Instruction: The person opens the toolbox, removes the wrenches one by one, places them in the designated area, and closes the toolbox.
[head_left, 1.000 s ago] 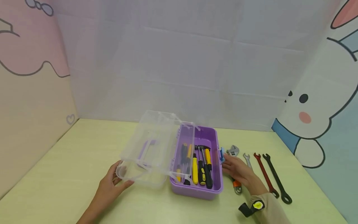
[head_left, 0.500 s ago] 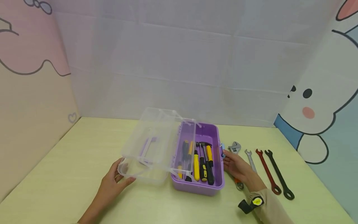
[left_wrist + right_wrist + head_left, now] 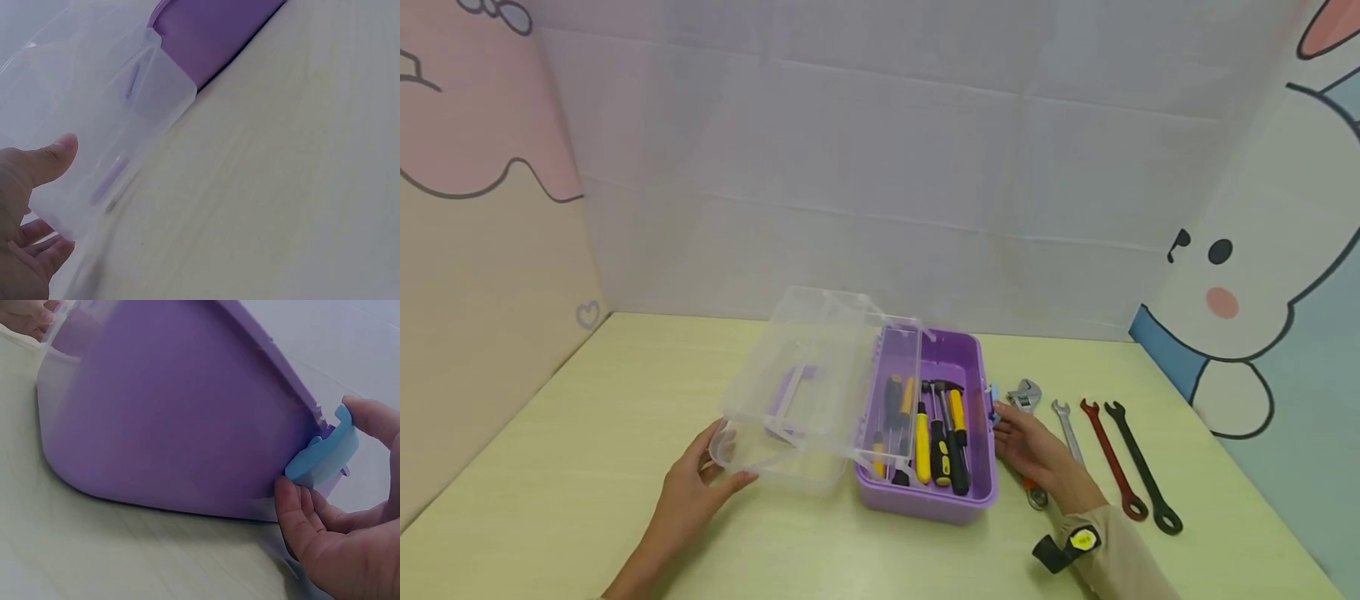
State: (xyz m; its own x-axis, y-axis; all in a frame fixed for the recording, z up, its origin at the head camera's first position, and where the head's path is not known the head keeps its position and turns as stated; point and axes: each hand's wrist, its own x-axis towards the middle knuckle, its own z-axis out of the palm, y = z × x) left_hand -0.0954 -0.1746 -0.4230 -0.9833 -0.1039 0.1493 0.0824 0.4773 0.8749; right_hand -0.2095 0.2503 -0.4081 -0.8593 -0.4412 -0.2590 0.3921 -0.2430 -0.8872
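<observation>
A purple toolbox (image 3: pixel 917 505) stands on the table with its clear plastic lid (image 3: pixel 812 350) swung open to the left. My left hand (image 3: pixel 691 482) holds the lid's near left corner; in the left wrist view the thumb lies over the plastic and the fingers curl at its lower edge. On the box's right side, my right hand (image 3: pixel 1036 454) pinches a light blue latch (image 3: pixel 325 456) between thumb and fingers. Inside the box lie a hammer (image 3: pixel 957 471), a yellow-handled tool (image 3: pixel 922 446) and several screwdrivers, some seen through the lid.
Right of the box lie an adjustable wrench (image 3: pixel 1025 395), partly behind my right hand, a silver wrench (image 3: pixel 1067 427), a red wrench (image 3: pixel 1114 458) and a black wrench (image 3: pixel 1141 465). A pale wall sheet (image 3: pixel 850 167) closes off the table's back.
Both hands keep their places on the lid and the latch, and the toolbox stays put. The head view shifts slightly.
</observation>
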